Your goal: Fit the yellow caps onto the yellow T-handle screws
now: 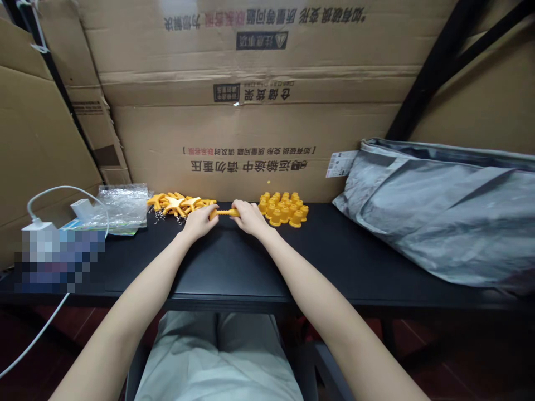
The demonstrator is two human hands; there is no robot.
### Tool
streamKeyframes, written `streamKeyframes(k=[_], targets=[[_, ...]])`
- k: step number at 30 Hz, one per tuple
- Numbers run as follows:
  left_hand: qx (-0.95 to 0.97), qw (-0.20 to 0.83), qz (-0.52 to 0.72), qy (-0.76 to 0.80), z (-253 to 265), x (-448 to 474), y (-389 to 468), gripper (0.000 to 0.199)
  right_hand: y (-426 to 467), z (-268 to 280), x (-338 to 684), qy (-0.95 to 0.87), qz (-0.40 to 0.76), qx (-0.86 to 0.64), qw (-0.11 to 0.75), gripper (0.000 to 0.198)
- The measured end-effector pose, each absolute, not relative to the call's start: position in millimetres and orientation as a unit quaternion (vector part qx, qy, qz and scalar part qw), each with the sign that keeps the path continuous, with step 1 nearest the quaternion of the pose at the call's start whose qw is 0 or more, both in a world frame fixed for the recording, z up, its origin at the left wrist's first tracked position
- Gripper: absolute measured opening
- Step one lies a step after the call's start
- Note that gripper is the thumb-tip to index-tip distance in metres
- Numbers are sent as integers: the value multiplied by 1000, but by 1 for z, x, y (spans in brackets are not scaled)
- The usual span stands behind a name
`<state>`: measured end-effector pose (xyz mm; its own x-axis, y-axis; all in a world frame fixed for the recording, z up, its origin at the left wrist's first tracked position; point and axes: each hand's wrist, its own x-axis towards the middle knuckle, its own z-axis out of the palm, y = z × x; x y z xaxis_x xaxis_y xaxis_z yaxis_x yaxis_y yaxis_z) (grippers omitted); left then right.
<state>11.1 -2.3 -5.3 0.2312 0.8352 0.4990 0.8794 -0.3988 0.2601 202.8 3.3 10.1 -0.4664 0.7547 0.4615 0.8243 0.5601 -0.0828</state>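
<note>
A thin yellow ridged rod [225, 212] spans the gap between my two hands, lying roughly level just above the black table [234, 267]. My left hand [199, 223] has its fingers closed around the left end. At the other end, my right hand [251, 218] pinches the rod; the fingers cover whatever is there. Beside my left hand lies a pile of yellow star-shaped pieces [174, 205], with small metal chains [159, 216] hanging at its front. Close to my right hand stands a cluster of yellow cup-shaped pieces [284, 210] with flared rims.
Printed cardboard [259, 125] rises behind the table. A large grey bag [443, 211] takes up the right side. On the left are clear plastic wrap [123, 206], a white charger [40, 236] with a cable [45, 328], and a pixelated item [62, 262].
</note>
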Motion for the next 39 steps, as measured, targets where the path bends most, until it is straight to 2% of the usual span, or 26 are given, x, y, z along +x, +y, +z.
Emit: streamKeyframes(k=[9, 17, 23, 27, 34, 39], targets=[[-777, 41, -265, -569, -2, 12, -7, 37, 6, 9, 206, -869, -22, -467, 160, 18], [-760, 36, -260, -595, 1, 14, -6, 41, 1, 15, 203, -854, -108, -457, 222, 13], [-758, 41, -258, -598, 1, 13, -8, 38, 3, 11, 204, -869, -69, -454, 184, 21], [-766, 39, -253, -590, 0, 11, -6, 36, 2, 12, 204, -867, -57, -469, 156, 18], [-768, 20, -260, -585, -1, 10, -3, 38, -1, 16, 203, -855, -124, -449, 228, 11], [-755, 29, -261, -601, 1, 9, -5, 38, 3, 11, 207, -865, -90, -442, 218, 19]])
